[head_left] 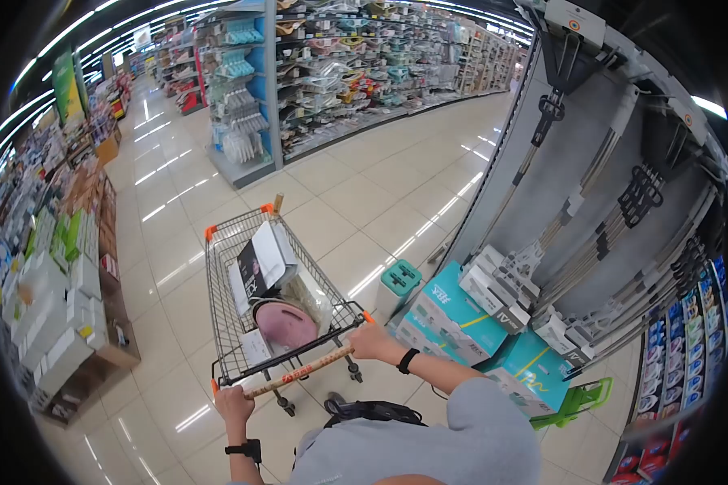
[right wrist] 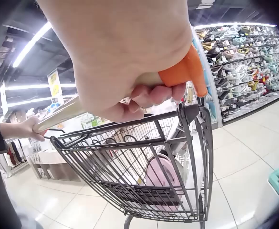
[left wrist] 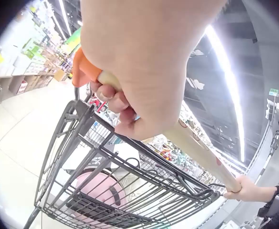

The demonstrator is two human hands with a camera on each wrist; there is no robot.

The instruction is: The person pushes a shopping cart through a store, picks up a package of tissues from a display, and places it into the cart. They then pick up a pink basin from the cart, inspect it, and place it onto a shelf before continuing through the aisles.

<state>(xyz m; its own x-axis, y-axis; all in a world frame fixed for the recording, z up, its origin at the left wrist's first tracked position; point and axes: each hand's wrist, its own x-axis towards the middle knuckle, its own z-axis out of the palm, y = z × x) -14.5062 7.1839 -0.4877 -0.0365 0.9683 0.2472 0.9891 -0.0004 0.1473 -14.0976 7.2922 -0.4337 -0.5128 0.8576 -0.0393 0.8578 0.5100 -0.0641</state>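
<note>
Both hands hold the pale handle bar (head_left: 299, 373) of a wire shopping cart (head_left: 218, 295). The left hand (head_left: 234, 408) grips its left end; in the left wrist view its fingers (left wrist: 116, 101) curl under the bar beside an orange end cap (left wrist: 85, 69). At the other end, the right hand (head_left: 370, 341) wraps round the bar next to another orange cap (right wrist: 187, 71). Inside the cart lie a pink round item (head_left: 286, 325), a black-and-white box (head_left: 255, 271), a small white box (head_left: 256, 346) and something in clear plastic (head_left: 315, 295).
Stacked boxes (head_left: 65, 323) line the left side. Mops (head_left: 534, 145) hang on a rack at right, above teal boxes (head_left: 449, 315) and a teal bin (head_left: 399, 279). Ahead stands a shelf end (head_left: 239, 97) with goods. Tiled floor (head_left: 166, 267) runs along the aisle.
</note>
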